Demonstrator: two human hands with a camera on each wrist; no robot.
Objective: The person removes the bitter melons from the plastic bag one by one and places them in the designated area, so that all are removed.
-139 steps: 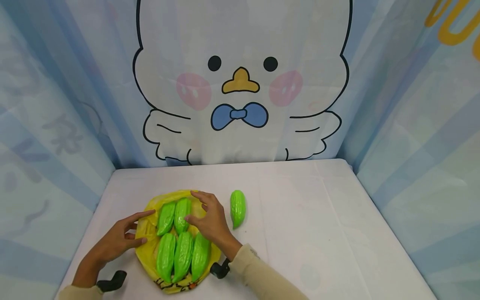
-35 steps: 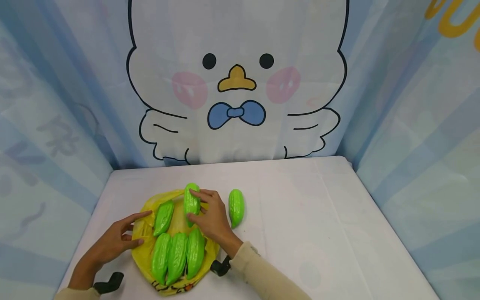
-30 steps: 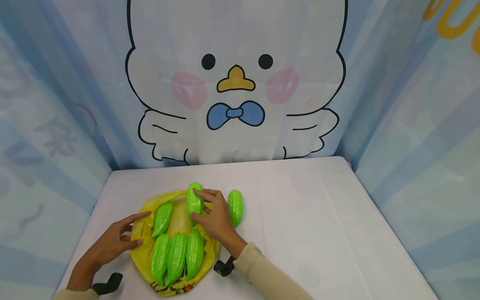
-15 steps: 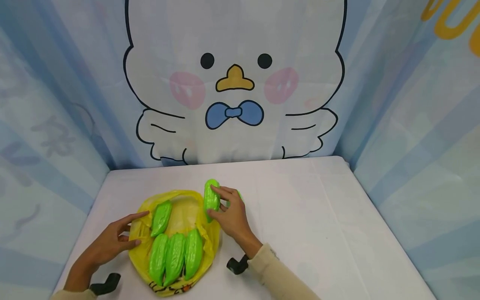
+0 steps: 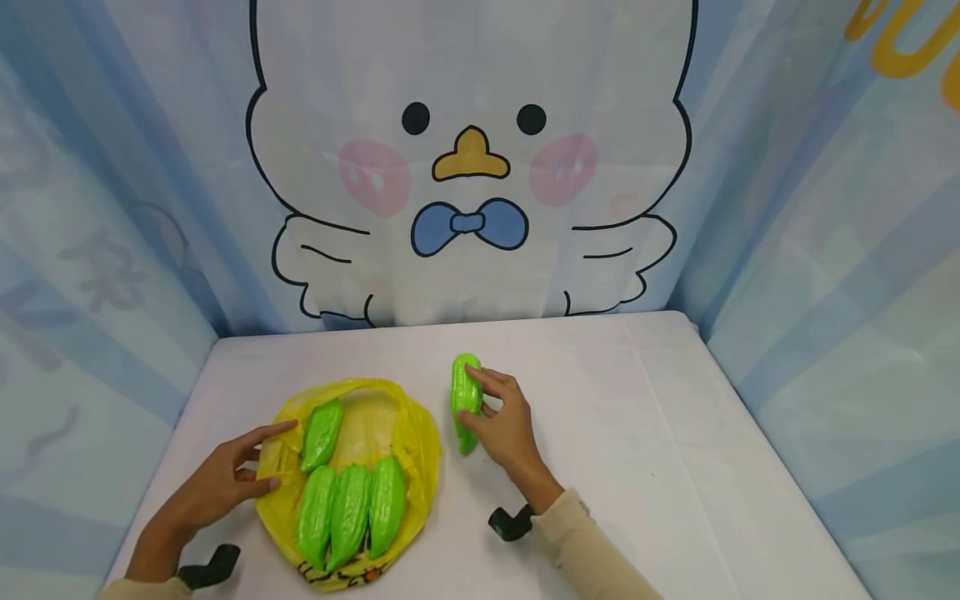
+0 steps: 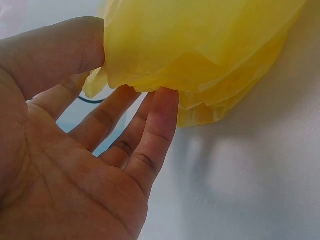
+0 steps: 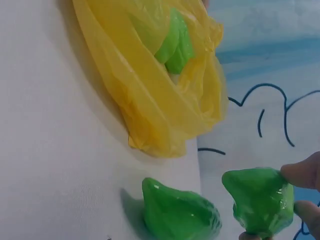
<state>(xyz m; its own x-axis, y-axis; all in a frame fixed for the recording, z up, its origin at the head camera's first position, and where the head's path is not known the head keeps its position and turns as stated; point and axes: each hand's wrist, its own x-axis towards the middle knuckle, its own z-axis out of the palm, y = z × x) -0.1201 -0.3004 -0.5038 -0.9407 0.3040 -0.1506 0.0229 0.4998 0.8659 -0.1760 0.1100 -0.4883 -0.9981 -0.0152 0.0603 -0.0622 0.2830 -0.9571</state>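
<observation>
My right hand [image 5: 510,421] holds a green bitter melon [image 5: 466,404] between thumb and fingers, to the right of a yellow plastic bag [image 5: 422,450]. The right wrist view shows the held bitter melon [image 7: 262,200] end-on beside another bitter melon [image 7: 180,212] on the table; in the head view the held one covers that other one. My left hand [image 5: 225,479] grips the bag's left edge; in the left wrist view the thumb and fingertips meet the yellow bag [image 6: 200,50], their tips partly hidden. Several bitter melons [image 5: 349,512] lie in the wide mouth of the bag.
A white cloth covers the table [image 5: 637,467]. A curtain with a cartoon bird [image 5: 480,275] hangs behind it, and blue and white curtains [image 5: 840,375] flank both sides. Black wrist mounts [image 5: 210,567] sit on both wrists.
My right hand has taken a bitter melon out of the bag and carried it right, over the one on the table. The left hand stays at the bag's edge.
</observation>
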